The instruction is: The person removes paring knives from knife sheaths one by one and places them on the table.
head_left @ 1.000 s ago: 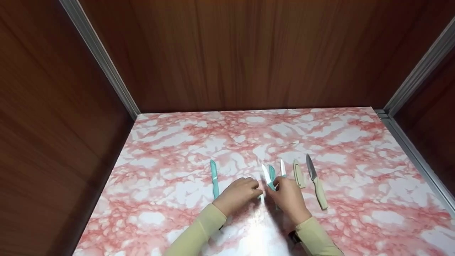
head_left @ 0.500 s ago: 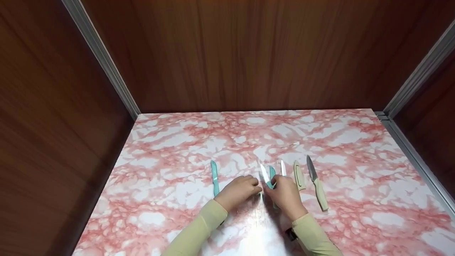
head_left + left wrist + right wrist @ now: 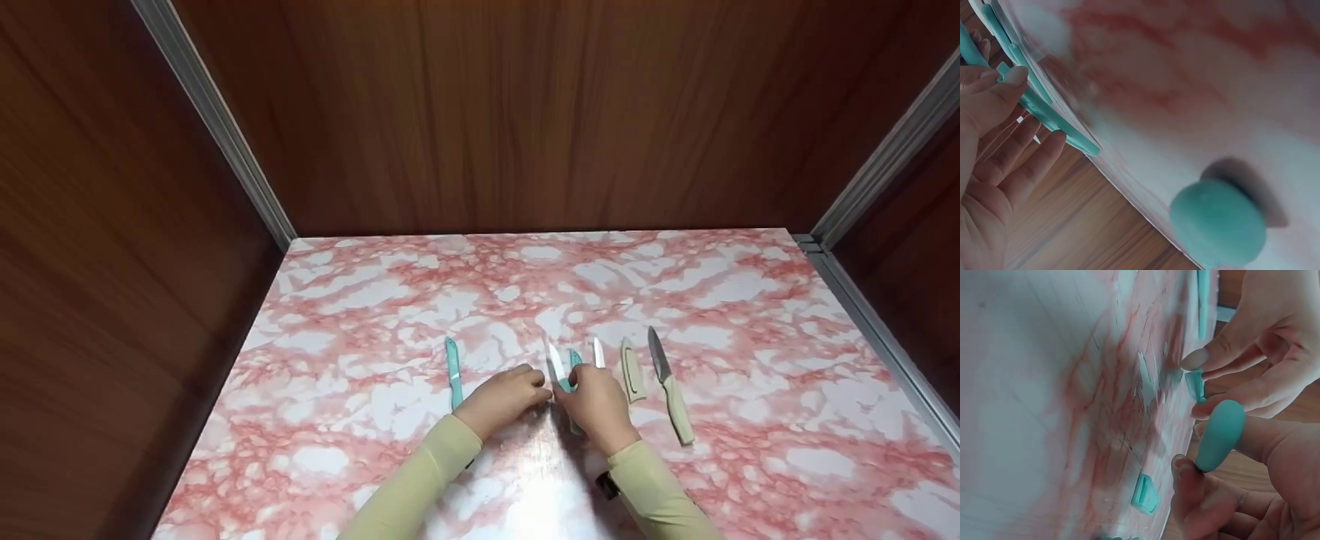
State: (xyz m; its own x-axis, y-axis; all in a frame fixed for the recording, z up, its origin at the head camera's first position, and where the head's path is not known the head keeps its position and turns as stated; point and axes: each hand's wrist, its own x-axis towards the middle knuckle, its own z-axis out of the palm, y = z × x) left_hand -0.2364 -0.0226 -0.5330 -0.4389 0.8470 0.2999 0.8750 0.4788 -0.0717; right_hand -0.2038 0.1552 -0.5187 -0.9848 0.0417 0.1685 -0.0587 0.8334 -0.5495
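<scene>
In the head view my right hand [image 3: 598,405] grips a knife by its teal handle, its white blade [image 3: 556,364] pointing away from me. To its left, my left hand [image 3: 504,403] is close by. The right wrist view shows the left hand's thumb and fingers pinching a small teal sheath [image 3: 1194,385], its far part hidden. Below it, the knife's rounded handle [image 3: 1221,436] sits between the right fingers. From the left wrist, the teal sheath [image 3: 1053,117] lies under the thumb. Whether blade and sheath touch is unclear.
On the marbled table lie a teal knife [image 3: 453,367] at left, another teal sheath [image 3: 575,358], a second white-bladed knife [image 3: 598,352], a beige sheath [image 3: 632,373] and a beige-handled, dark-bladed knife [image 3: 671,390]. Wooden panels [image 3: 480,112] surround the table.
My right hand has moved slightly left with the knife, bringing it nearer the left hand. The left hand has barely shifted. The other knives and sheaths stay in place.
</scene>
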